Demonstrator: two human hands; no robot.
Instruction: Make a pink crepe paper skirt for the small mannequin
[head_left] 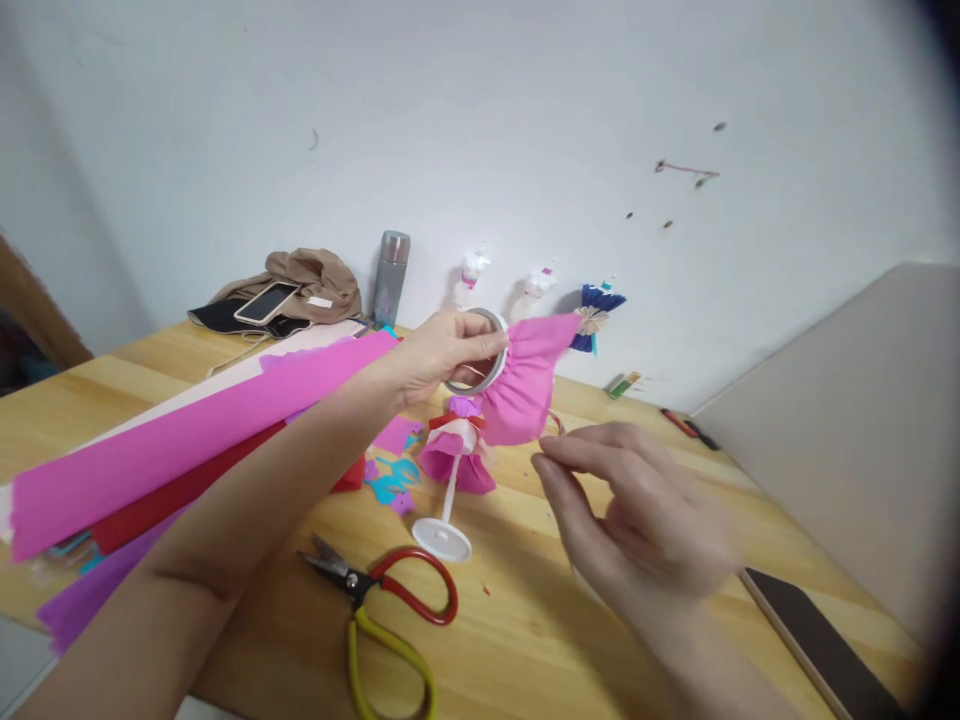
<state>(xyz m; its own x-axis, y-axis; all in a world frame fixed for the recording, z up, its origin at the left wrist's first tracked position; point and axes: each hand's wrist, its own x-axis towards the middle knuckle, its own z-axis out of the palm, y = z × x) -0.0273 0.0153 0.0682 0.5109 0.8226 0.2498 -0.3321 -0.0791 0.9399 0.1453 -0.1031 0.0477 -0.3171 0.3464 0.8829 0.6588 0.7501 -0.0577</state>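
Observation:
My left hand (442,350) is closed around a roll of tape (489,375), held up above the table. A gathered piece of pink crepe paper (529,380) fans out from the roll's right side; whether my fingers grip it too is hidden. Below them stands a small dress stand (450,490) with a white round base, dressed in red, white and pink paper. My right hand (637,500), slightly blurred, is in a pinch just below the pink paper's lower edge. What its fingertips hold, if anything, is too small to make out. Scissors (356,580) with red and yellow handles lie in front.
Long crepe paper strips (187,430) cover the left side. A grey flask (391,280), brown cloth (315,280) and phone (265,302) are at the back. Several small stands, one with a blue dress (600,300), line the wall. A dark tablet-like device (817,640) lies right.

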